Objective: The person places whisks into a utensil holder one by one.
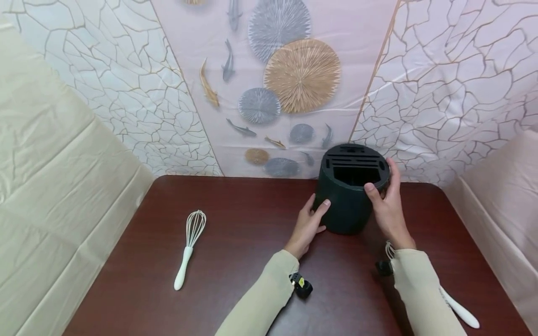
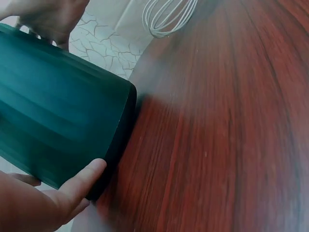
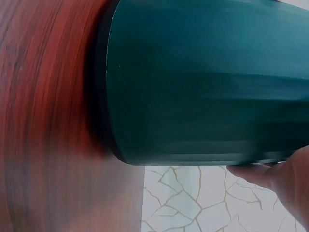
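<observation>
Both hands hold a dark green, round knife block (image 1: 345, 210) at the back right of the table. Its black top has narrow slots and a larger rectangular opening, with nothing seen standing in them. My left hand (image 1: 306, 228) grips the lower left side, thumb on the front; the left wrist view shows the fingers (image 2: 83, 180) near the black base. My right hand (image 1: 390, 210) grips the upper right side, its thumb at the rim. In the right wrist view the block's green wall (image 3: 203, 87) fills much of the picture. Whether its base touches the table I cannot tell.
A white-handled whisk (image 1: 183, 268) lies on the left of the dark red-brown table (image 1: 235, 280). Another whisk (image 1: 464, 313) lies at the right, partly hidden under the right forearm. A patterned cloth (image 1: 260, 56) hangs behind the table's back edge.
</observation>
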Available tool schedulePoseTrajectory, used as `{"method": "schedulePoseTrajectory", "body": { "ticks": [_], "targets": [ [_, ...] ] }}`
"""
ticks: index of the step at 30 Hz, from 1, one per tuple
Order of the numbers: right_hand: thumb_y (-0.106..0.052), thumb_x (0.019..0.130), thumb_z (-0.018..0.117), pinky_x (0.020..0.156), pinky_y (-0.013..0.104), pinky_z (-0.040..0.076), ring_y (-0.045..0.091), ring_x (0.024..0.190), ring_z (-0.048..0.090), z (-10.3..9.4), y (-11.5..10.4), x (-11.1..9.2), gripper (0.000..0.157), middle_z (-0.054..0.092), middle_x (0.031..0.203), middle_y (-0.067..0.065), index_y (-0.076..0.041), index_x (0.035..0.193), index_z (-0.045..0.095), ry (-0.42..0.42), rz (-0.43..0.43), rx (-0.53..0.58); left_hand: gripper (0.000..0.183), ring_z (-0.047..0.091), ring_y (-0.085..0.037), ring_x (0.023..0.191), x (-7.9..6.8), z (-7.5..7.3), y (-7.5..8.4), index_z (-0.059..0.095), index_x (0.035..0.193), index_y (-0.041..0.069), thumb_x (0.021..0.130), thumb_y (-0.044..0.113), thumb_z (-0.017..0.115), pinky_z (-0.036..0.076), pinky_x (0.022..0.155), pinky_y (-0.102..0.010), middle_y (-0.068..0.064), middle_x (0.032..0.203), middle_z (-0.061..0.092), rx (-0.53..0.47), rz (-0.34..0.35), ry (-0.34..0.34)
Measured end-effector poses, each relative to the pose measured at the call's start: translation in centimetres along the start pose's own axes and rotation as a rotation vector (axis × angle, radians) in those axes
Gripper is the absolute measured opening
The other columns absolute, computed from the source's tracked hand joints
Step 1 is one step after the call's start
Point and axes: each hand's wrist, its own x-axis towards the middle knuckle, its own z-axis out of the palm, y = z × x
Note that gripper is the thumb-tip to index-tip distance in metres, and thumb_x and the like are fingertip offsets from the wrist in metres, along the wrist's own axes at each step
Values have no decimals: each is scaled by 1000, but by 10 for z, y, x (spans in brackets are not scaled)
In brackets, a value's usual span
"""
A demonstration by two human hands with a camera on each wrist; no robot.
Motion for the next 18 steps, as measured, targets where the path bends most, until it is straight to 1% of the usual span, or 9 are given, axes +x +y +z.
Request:
{"method": "schedulePoseTrajectory", "body": {
  "ticks": [6, 12, 18],
  "targets": [
    [-25, 107, 59, 108, 16, 37, 19, 145, 38, 13, 0, -4, 76, 31, 166, 5, -35, 168, 16, -9, 9, 19, 83, 32, -31, 156, -9, -15, 4, 29, 168, 27, 101, 61, 63, 51, 107, -55, -6, 173, 25, 54, 10, 1],
    [-26, 105, 63, 107, 17, 42, 21, 144, 42, 33, -2, -5, 79, 33, 165, 3, -36, 168, 16, -33, 26, 19, 85, 39, -33, 153, -17, -34, 8, 27, 169, 24, 102, 61, 62, 51, 107, -55, -9, 172, 28, 89, 11, 32],
    [-26, 104, 64, 109, 20, 42, 22, 145, 43, 47, -3, -3, 79, 36, 164, 1, -35, 167, 17, -45, 17, 26, 86, 43, -32, 150, -22, -48, 13, 25, 170, 22, 102, 61, 61, 51, 107, -55, -10, 171, 31, 120, 22, 48]
  ]
}}
